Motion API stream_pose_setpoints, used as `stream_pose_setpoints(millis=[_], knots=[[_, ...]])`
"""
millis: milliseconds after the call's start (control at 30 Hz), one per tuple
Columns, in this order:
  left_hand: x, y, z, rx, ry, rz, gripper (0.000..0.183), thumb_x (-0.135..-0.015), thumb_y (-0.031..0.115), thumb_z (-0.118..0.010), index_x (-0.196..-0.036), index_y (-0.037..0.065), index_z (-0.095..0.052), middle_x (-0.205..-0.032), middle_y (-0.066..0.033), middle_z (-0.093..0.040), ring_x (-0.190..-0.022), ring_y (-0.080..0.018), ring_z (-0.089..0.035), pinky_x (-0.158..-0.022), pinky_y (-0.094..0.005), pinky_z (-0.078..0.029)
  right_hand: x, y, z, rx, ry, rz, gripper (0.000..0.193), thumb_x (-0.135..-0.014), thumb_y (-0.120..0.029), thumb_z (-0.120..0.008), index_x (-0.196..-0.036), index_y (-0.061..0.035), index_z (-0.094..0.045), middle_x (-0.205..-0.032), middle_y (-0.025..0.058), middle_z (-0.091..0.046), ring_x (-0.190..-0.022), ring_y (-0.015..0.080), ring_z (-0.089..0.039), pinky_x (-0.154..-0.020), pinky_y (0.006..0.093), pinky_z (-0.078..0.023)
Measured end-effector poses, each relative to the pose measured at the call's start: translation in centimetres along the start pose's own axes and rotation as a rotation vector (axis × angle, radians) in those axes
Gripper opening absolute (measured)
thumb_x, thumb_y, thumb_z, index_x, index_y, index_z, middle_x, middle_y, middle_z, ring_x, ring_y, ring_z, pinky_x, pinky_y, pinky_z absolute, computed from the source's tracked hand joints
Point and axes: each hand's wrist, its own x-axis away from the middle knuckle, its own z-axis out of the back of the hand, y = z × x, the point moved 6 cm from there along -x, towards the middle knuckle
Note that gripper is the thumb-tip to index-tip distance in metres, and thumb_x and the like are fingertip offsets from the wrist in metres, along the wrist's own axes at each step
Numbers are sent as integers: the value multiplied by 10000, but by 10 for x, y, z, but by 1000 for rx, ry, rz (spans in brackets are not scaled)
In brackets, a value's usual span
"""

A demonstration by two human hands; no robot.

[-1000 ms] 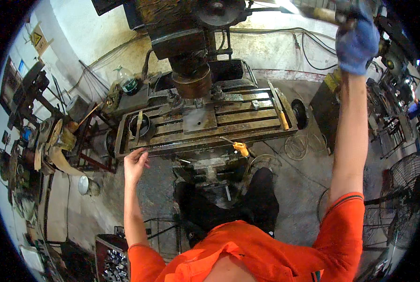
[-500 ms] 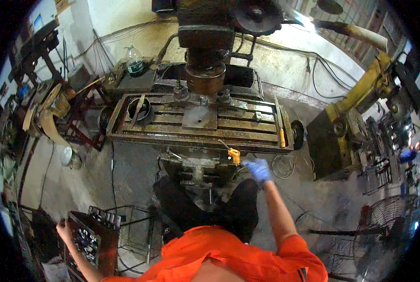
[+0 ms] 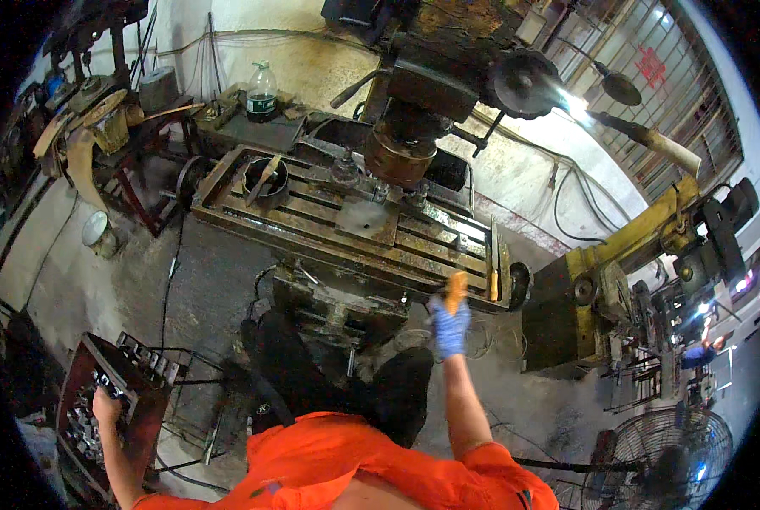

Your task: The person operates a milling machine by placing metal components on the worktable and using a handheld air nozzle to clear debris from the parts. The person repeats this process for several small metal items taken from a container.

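My right hand (image 3: 450,330), in a blue glove, is closed round a yellow-orange air blow gun (image 3: 456,291), which is smeared by motion. It is held in front of the right part of the milling machine's slotted table (image 3: 312,228). My bare left hand (image 3: 105,406) reaches into a dark red box (image 3: 133,432) with many small metal parts (image 3: 82,422). Its fingers are among the parts and too unclear to read. Under the machine's spindle head (image 3: 399,153), a flat metal plate (image 3: 366,221) lies on the table.
A black bowl with a brush (image 3: 263,180) sits on the table's left end. A yellow-handled tool (image 3: 494,285) lies along its right edge. A metal bucket (image 3: 99,234) stands on the floor at left, a caged fan (image 3: 677,455) at lower right. Farther right, another person (image 3: 703,348) shows.
The view has turned and tilted. My left hand has moved from the box's edge into the parts. The blow gun, earlier pointing up and left, now stands nearly upright in my right hand.
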Motion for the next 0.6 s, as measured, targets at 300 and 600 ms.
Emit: stream_pose_setpoints(millis=[300, 600], knots=[[-18, 34, -6, 279, -224, -174, 219, -672, 61, -544, -884, 15, -525, -914, -203, -570, -876, -405, -531, -741, -433, -430, -28, -116, -44, 1291, -572, 199, 522, -720, -493, -554, -952, -28, -608, -873, 181, -631, -827, 331, -610, -707, 415, -476], [42, 33, 56, 36, -181, 5, 428, -641, 238, -714, -971, 10, -564, -946, -180, -602, -889, -324, -577, -753, -396, -458, -96, -95, -134, 1279, -567, 171, 450, -726, -433, -520, -835, -17, -656, -868, 208, -625, -826, 335, -612, -730, 387, -477]])
